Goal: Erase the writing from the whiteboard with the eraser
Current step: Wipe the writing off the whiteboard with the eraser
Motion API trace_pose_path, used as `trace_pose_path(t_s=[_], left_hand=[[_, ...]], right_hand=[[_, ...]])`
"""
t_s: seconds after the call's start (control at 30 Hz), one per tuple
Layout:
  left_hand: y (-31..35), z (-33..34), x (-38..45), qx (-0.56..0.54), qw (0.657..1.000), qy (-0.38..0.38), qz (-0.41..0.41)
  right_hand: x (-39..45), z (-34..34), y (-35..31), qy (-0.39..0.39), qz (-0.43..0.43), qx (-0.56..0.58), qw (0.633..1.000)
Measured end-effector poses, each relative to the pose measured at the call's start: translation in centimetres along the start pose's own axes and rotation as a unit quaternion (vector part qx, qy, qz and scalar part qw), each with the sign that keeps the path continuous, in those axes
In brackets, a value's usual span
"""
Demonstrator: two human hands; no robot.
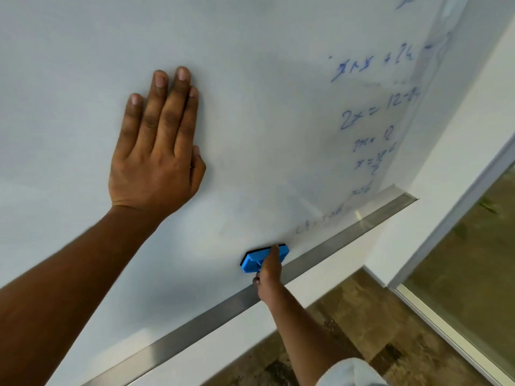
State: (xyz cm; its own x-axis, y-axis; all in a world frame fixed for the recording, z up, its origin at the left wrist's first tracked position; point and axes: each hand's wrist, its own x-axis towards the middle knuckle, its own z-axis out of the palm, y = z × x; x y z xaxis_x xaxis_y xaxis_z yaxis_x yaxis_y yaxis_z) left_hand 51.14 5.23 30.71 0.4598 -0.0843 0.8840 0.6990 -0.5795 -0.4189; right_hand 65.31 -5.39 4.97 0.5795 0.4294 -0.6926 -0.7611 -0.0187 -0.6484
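Note:
The whiteboard (250, 37) fills most of the view. Blue handwritten equations (373, 107) run down its right part, and a faint line of writing (320, 221) sits low near the bottom edge. My left hand (156, 146) lies flat on the board, fingers together and pointing up, holding nothing. My right hand (269, 270) grips a blue eraser (255, 260) and presses its dark felt side against the board just above the bottom frame, left of the faint writing.
A metal rail (334, 246) runs along the board's lower edge, slanting up to the right. Below it is white wall (312, 288) and brown patterned floor (362, 316). A glass panel in a white frame (459, 246) stands at the right.

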Motion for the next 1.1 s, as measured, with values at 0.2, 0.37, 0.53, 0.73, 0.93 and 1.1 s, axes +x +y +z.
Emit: trace_pose_path(t_s=[0.2, 0.37, 0.53, 0.73, 0.93, 1.1], left_hand=[[0.1, 0.0, 0.1, 0.0, 1.0, 0.003, 0.0], [0.2, 0.2, 0.0, 0.007, 1.0, 0.005, 0.009], [0.1, 0.2, -0.6, -0.007, 1.0, -0.012, 0.003], [-0.1, -0.1, -0.3, -0.031, 0.999, -0.019, 0.011], [-0.6, -1.7, 0.2, -0.083, 0.993, -0.083, 0.009], [-3.1, -3.3, 2.2, -0.058, 0.993, -0.104, 0.006]], right_hand=[[-4.2, 5.2, 6.4, -0.03, -0.159, -0.037, 0.986], [-1.8, 3.3, 5.1, 0.003, -0.039, 0.039, 0.998], [-2.6, 2.7, 4.3, -0.018, 0.017, 0.041, 0.999], [-9.4, 6.8, -4.3, 0.006, -0.224, -0.056, 0.973], [-17.5, 10.0, -15.4, 0.007, -0.471, -0.212, 0.856], [-16.4, 7.3, -13.2, 0.056, -0.456, -0.253, 0.851]])
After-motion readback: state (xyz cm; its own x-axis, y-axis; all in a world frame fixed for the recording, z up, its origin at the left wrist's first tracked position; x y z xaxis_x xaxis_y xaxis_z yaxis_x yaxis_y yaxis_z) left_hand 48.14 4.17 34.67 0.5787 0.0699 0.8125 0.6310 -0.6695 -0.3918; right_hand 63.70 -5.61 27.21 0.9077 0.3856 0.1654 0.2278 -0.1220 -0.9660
